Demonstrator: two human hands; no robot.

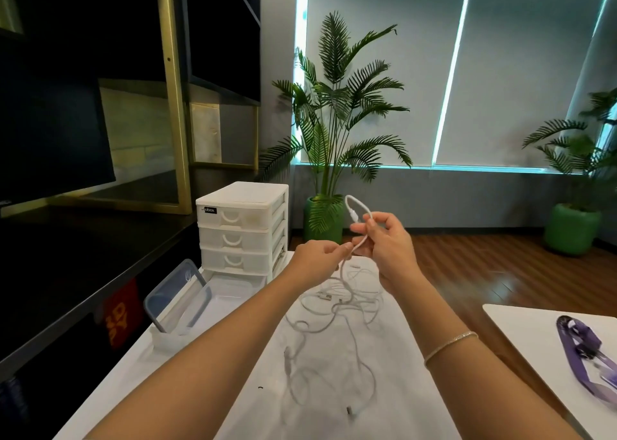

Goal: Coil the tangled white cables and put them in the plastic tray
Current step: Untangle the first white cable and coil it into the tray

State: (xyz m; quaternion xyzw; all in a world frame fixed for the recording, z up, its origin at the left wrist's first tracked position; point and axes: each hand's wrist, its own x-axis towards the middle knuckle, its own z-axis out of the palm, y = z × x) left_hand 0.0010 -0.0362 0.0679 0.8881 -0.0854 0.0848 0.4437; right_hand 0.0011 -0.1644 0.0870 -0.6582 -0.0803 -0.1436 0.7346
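We've got both hands up over the white table (pixel 400 389). Our right hand (pixel 387 242) has its fingers curled round one white cable (pixel 359 239), a small loop of it arching up above the fingertips, with a plug end just by the thumb. Our left hand (pixel 314 259), just to the left of the right one and a touch lower, pinches the same cable between thumb and forefinger. From that pinch the cable drops down to the tangled white cables (pixel 334 312), which lie in a loose heap on the table below and nearer to us than both hands. Off to the left of our left hand sits the plastic tray (pixel 230 292), with a clear lid (pixel 177 297) propped on edge at its near end. Beyond the tray stands a white drawer unit (pixel 242 226). Far right of our right wrist, a purple lanyard (pixel 584 353) rests on another white surface.
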